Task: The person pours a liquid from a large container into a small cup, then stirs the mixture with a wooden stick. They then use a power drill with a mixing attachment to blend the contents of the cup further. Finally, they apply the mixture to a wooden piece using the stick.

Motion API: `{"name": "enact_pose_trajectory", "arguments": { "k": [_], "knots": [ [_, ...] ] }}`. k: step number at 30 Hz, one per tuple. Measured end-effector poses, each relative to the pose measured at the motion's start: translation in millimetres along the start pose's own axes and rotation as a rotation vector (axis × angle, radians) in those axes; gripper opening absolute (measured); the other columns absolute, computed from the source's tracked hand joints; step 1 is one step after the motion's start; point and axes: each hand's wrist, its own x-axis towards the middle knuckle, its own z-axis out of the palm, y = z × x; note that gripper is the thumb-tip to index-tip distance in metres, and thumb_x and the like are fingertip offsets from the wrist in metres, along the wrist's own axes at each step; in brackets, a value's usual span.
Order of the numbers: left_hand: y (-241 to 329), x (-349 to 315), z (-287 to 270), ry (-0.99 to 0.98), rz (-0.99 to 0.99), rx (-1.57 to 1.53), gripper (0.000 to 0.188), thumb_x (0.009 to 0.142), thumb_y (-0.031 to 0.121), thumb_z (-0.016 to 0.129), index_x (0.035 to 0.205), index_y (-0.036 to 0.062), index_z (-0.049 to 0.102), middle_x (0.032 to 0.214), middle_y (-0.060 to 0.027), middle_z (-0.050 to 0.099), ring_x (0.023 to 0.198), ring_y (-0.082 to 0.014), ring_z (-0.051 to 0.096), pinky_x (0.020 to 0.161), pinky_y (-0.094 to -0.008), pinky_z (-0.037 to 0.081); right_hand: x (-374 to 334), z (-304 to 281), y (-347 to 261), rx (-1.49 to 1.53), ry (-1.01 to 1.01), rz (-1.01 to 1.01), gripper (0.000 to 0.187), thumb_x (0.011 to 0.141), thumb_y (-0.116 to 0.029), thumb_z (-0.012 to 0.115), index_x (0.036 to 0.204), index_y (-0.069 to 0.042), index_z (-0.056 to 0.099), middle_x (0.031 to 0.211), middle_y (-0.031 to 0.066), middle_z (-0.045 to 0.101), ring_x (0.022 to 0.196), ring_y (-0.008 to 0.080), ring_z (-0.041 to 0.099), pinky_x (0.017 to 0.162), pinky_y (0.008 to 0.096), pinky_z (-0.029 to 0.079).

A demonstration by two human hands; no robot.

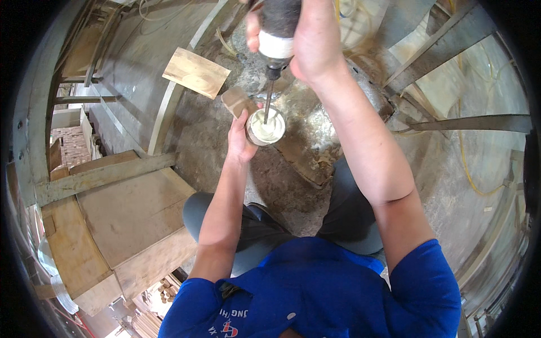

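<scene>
My left hand [241, 138] is closed around a small round cup [256, 138] of pale cream paste [273, 128], holding it upright from the left. High in front, my right hand [318, 48] grips a black power drill [280, 19] with a white band near its chuck. A thin metal rod [269, 93] runs down from the chuck, and its lower end dips into the paste. Just beyond my left fingers lies a flat brown piece [236, 101]; whether the fingers touch it I cannot tell. The drill's upper end is cut off by the frame.
A light wooden board [196, 73] lies beyond the cup to the left. Large wooden panels [135, 208] and a grey beam [107, 177] stand at my left. More beams [445, 50] rise at the right, near a yellow hose [465, 163]. Beneath the cup, the floor [287, 174] is stained.
</scene>
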Motion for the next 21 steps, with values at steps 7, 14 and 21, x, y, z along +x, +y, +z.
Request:
{"name": "enact_pose_trajectory", "arguments": {
  "k": [7,14,21],
  "knots": [
    [-9.4,8.1,10.2,0.211,-0.176,-0.005,0.051,0.094,0.043,0.033,0.117,0.0016,0.049,0.112,-0.0138,0.058,0.103,-0.029,0.056,0.091,-0.0453,0.043,-1.2,-3.5,-3.4,0.278,0.011,-0.083,0.059,0.085,-0.063,0.037,0.08,-0.007,0.051,0.052,0.0063,0.05,0.041,0.0164,0.051,0.038,0.0264,0.042],
    [-8.1,9.0,18.1,0.206,-0.187,-0.069,0.05,0.094,0.044,0.033,0.116,0.0029,0.051,0.112,-0.015,0.058,0.103,-0.0301,0.056,0.091,-0.0452,0.043,5.7,-9.9,17.7,0.273,-0.039,-0.063,0.066,0.081,-0.07,0.036,0.081,-0.005,0.053,0.054,0.0069,0.051,0.043,0.018,0.052,0.041,0.0278,0.044],
    [-9.3,9.8,15.9,0.238,-0.13,-0.126,0.05,0.094,0.043,0.035,0.123,0.0035,0.043,0.121,-0.0146,0.053,0.107,-0.0306,0.054,0.093,-0.048,0.042,1.0,-8.5,11.5,0.063,-0.149,-0.085,0.082,0.077,-0.079,0.019,0.076,-0.004,0.052,0.056,0.0093,0.054,0.047,0.0204,0.052,0.046,0.0332,0.044]
  ]
}}
